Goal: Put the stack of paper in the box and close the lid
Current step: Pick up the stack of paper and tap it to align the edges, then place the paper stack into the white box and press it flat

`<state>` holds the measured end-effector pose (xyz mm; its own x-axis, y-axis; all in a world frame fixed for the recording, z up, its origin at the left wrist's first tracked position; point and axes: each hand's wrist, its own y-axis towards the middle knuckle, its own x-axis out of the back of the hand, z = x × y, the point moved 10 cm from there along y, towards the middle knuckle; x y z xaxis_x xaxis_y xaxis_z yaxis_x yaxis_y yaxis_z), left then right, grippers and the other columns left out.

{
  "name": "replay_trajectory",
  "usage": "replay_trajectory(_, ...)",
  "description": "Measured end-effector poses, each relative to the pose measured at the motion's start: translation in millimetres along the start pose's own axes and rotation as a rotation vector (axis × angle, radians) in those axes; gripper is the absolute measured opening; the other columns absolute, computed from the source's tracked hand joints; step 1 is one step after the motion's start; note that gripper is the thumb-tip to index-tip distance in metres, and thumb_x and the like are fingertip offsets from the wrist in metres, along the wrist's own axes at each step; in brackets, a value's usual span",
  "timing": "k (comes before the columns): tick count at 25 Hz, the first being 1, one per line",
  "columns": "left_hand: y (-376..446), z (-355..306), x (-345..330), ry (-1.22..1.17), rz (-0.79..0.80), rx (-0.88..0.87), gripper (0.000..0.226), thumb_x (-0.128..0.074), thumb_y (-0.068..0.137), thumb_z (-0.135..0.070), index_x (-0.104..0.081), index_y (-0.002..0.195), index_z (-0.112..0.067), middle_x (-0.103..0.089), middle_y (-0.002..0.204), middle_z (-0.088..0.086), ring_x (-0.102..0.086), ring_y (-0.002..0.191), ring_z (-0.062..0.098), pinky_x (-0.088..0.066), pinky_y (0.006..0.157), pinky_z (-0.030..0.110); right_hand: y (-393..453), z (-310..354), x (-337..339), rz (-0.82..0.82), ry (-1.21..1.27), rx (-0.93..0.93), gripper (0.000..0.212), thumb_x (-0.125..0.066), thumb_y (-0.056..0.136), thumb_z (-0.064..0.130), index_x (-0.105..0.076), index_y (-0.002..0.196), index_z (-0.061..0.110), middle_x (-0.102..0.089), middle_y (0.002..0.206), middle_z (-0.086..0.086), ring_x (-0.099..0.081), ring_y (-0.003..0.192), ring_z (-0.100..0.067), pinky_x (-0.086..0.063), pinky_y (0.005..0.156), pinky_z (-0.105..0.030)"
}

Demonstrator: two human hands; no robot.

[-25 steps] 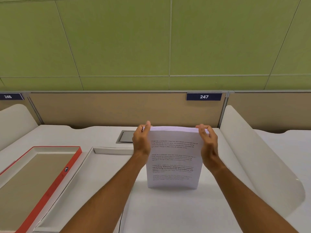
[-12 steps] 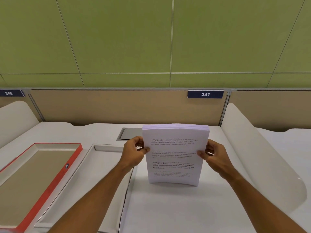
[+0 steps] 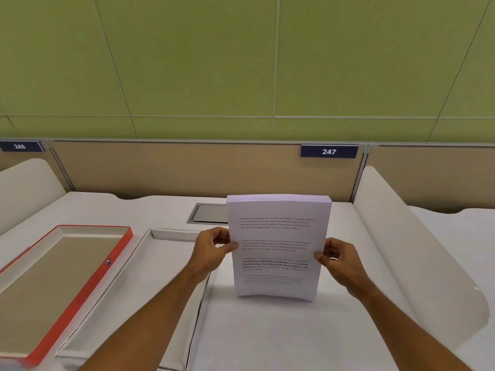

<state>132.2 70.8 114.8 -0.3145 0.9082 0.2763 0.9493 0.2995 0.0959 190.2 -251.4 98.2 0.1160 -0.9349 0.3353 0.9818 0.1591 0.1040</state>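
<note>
A thick stack of paper [image 3: 277, 236] with printed text stands upright on its bottom edge on the white desk, right of centre. My left hand [image 3: 213, 247] grips its left edge at mid-height, and my right hand [image 3: 336, 257] grips its right edge a little lower. To the left lies the open white box [image 3: 171, 234], shallow and empty, partly hidden by my left forearm. Further left lies its lid [image 3: 80, 298], upside down, with an orange-red rim and a tan inside.
A grey cable hatch [image 3: 207, 213] is set into the desk behind the paper. White curved dividers stand at the right [image 3: 417, 253] and the far left [image 3: 24, 188]. A tan partition with a "247" label [image 3: 329, 151] runs along the back.
Both hands slid down from the stack's top corners to its side edges. The stack still stands upright on the desk, now more squared up.
</note>
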Motion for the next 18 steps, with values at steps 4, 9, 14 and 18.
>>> replay_trajectory(4, -4, -12, 19, -0.134, 0.010, 0.029, 0.020, -0.077, 0.078, -0.010, -0.070, 0.098, -0.009, -0.077, 0.094, 0.003, -0.073, 0.088, 0.018, -0.060, 0.075, 0.025, 8, 22, -3, 0.067, 0.116, 0.029, 0.008, -0.068, 0.088, 0.005, -0.070, 0.095, 0.007, -0.076, 0.092, -0.006, -0.072, 0.084, -0.021, -0.057, 0.066, -0.022)
replay_trajectory(9, -15, -19, 62, -0.252, -0.040, 0.067, 0.019, -0.076, 0.080, -0.011, -0.068, 0.096, -0.006, -0.077, 0.091, 0.004, -0.075, 0.084, 0.024, -0.061, 0.067, 0.030, 15, 55, -35, 0.153, 0.220, 0.042, 0.011, -0.064, 0.089, 0.002, -0.071, 0.096, 0.004, -0.077, 0.089, -0.010, -0.074, 0.079, -0.021, -0.059, 0.064, -0.027)
replay_trajectory(14, -20, -2, 118, -0.253, -0.125, 0.116, 0.023, -0.073, 0.081, -0.005, -0.069, 0.103, 0.001, -0.074, 0.098, 0.013, -0.072, 0.086, 0.026, -0.061, 0.070, 0.028, 13, 74, -91, 0.193, 0.276, -0.028, 0.010, -0.064, 0.088, 0.002, -0.073, 0.089, 0.006, -0.076, 0.077, -0.003, -0.073, 0.072, -0.016, -0.057, 0.058, -0.025)
replay_trajectory(18, -9, 32, 158, -0.233, -0.099, 0.210, 0.029, -0.074, 0.080, -0.005, -0.067, 0.106, 0.003, -0.074, 0.101, 0.014, -0.072, 0.092, 0.028, -0.060, 0.073, 0.032, 9, 71, -147, 0.186, 0.245, -0.125, 0.012, -0.064, 0.089, 0.006, -0.075, 0.088, 0.005, -0.078, 0.079, -0.001, -0.073, 0.070, -0.014, -0.055, 0.055, -0.023)
